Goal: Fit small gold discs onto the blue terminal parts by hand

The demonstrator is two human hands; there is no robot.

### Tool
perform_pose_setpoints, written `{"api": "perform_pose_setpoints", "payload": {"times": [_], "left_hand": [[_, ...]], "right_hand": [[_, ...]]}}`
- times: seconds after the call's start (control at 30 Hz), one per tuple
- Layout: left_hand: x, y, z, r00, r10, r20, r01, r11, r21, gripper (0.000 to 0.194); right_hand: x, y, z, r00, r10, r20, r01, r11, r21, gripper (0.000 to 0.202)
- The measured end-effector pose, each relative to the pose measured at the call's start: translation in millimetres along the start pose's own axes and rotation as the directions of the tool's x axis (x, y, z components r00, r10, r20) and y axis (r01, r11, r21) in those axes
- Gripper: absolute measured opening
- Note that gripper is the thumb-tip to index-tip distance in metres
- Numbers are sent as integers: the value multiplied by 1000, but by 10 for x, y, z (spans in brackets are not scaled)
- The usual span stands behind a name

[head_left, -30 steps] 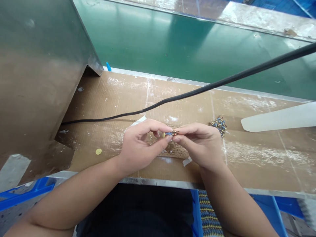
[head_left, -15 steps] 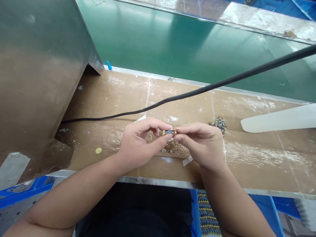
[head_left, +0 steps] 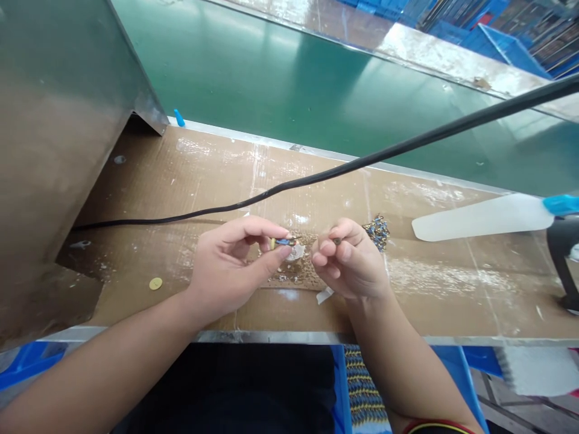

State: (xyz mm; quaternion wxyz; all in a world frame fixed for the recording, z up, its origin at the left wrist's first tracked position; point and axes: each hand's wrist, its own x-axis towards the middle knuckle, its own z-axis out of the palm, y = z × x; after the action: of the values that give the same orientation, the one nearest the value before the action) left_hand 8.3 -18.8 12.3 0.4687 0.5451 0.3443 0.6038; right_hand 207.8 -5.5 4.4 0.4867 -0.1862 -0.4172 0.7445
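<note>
My left hand pinches a small blue and yellow part between thumb and forefinger, just above the cardboard-covered bench. My right hand is a short way to its right, fingers curled, with a tiny dark piece at its fingertips. Under and between the hands lies a scatter of small metal parts. A little heap of blue and brass parts sits just beyond my right hand.
A black cable crosses the bench above the hands. A white paddle-shaped blade lies at the right, with a black tool at the edge. A metal housing fills the left. A green conveyor belt runs behind. A yellow disc lies at the left.
The hands, joined at the fingertips before, have come apart: the left keeps the blue part and the right has drawn back a little. The view has swung to the right.
</note>
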Motion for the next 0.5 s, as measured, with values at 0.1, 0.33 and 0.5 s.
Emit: {"api": "perform_pose_setpoints", "payload": {"times": [0.1, 0.33, 0.5], "left_hand": [[-4, 4, -2, 1000, -4, 7, 5, 1000, -3, 16], [-13, 1, -2, 1000, 15, 19, -15, 1000, -10, 20], [-19, -3, -4, 1000, 7, 18, -7, 1000, -14, 20]], "right_hand": [[-4, -1, 5, 1000, -1, 31, 1, 1000, 12, 10], [-10, 3, 14, 999, 5, 48, -6, 1000, 10, 9], [-10, -1, 28, 998, 19, 63, -22, 999, 39, 7]]}}
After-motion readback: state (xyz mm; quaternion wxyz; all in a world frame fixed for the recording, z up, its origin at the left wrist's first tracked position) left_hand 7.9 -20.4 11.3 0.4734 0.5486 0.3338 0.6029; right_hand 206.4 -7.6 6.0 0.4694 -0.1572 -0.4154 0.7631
